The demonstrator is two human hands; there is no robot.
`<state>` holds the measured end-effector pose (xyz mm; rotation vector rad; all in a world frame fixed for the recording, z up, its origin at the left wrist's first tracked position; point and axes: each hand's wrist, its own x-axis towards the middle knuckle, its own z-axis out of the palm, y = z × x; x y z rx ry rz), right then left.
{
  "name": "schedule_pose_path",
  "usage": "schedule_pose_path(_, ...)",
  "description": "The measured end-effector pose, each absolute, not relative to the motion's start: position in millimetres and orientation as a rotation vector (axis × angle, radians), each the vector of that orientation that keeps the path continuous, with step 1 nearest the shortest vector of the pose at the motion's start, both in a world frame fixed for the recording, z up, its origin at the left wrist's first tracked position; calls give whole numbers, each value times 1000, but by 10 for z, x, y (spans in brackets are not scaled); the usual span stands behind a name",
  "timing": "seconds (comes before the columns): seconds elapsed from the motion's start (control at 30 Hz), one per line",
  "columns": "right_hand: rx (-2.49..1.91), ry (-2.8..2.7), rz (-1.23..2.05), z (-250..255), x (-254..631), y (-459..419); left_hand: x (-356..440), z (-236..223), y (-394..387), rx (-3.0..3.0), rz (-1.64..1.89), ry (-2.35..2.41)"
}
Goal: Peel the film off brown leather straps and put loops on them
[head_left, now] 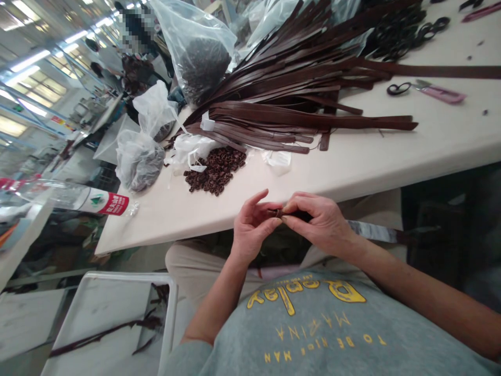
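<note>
Both of my hands meet just off the table's front edge, above my lap. My left hand (252, 227) pinches the end of a dark brown strap (275, 213) between thumb and fingers, its index finger raised. My right hand (321, 219) grips the same strap close beside, thumb and fingertips pressed together. A small band seems to sit round the strap end, but it is too small to be sure. Nearest to my hands on the table lies a pile of small brown loops (215, 171). Behind it spreads a large bundle of brown straps (274, 115).
A pink-handled cutter (442, 94) and black rings (395, 39) lie at the table's right. Filled plastic bags (201, 57) stand at the back left. A plastic bottle (86, 201) lies on the left. Below is a white tray (170, 313) with brown scraps. People are in the background.
</note>
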<state>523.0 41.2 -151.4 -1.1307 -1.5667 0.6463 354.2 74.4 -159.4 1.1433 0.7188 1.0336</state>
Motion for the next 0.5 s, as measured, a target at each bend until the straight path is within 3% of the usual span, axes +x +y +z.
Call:
schedule_pose_path(0.23,-1111,-1609,583,-1525,5177,390,3570,-1667,646,825,971,822)
schedule_pose_path(0.5,-1233,-1598,685,-1681,5219,344,3534,-1689,611,827,1192,951)
